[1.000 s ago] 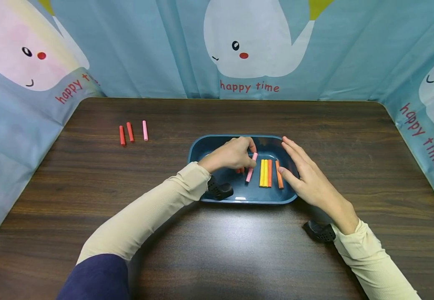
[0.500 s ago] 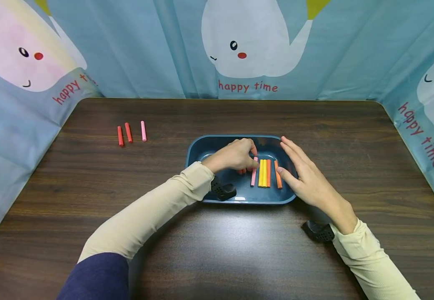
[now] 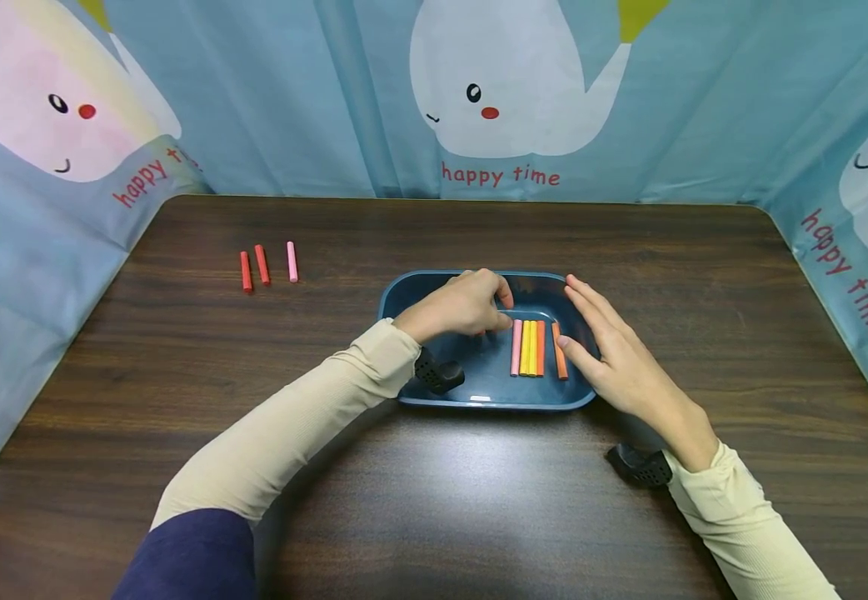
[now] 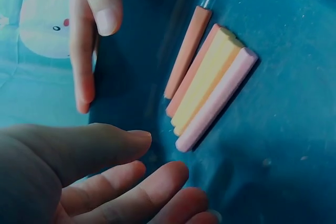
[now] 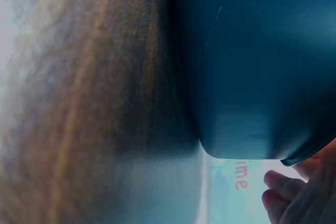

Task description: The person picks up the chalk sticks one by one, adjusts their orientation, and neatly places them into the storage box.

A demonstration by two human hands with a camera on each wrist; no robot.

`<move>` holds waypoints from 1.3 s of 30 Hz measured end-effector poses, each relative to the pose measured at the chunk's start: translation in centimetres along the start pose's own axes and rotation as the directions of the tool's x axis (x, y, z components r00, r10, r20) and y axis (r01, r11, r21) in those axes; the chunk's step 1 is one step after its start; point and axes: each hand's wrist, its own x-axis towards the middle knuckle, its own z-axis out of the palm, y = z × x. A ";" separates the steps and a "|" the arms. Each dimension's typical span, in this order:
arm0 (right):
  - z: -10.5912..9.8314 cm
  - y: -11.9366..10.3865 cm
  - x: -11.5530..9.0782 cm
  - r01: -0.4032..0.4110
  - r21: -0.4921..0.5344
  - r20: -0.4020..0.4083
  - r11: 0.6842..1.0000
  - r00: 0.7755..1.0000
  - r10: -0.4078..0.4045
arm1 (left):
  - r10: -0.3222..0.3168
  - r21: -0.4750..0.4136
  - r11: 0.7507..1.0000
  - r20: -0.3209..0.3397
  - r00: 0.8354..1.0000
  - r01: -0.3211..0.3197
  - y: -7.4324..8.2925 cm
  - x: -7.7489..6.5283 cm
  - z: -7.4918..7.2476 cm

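My left hand [image 3: 458, 305] is over the dark blue tray [image 3: 434, 400], thumb and fingertips parted and holding nothing. Just beyond them in the left wrist view lies a pink chalk-like stick [image 4: 218, 98], alongside two yellow sticks [image 3: 528, 348] and an orange stick [image 3: 541, 348] in a row. A second orange stick [image 3: 560, 352] lies slightly tilted, apart on the right, near the right thumb. My right hand [image 3: 621, 362] rests over the tray's right rim with straight fingers outside and the thumb inside. Something reddish beneath the left hand is mostly hidden.
Two red sticks [image 3: 246, 272] and another pink stick [image 3: 292, 262] lie on the brown wooden table [image 3: 142, 375] at the far left. A blue curtain [image 3: 291, 100] with whale prints hangs behind the table and along its sides.
The pink stick, pinched and tilted in my left hand earlier, now lies straight against the yellow sticks. My left hand has let it go and drawn slightly back. The right hand has stayed put.
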 end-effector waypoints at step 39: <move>-0.1 -0.2 0.0 -0.003 0.001 -0.004 1.000 1.000 0.003 | 0.283 0.001 0.956 -0.273 0.920 -0.293 -4.6 -3.8 -4.1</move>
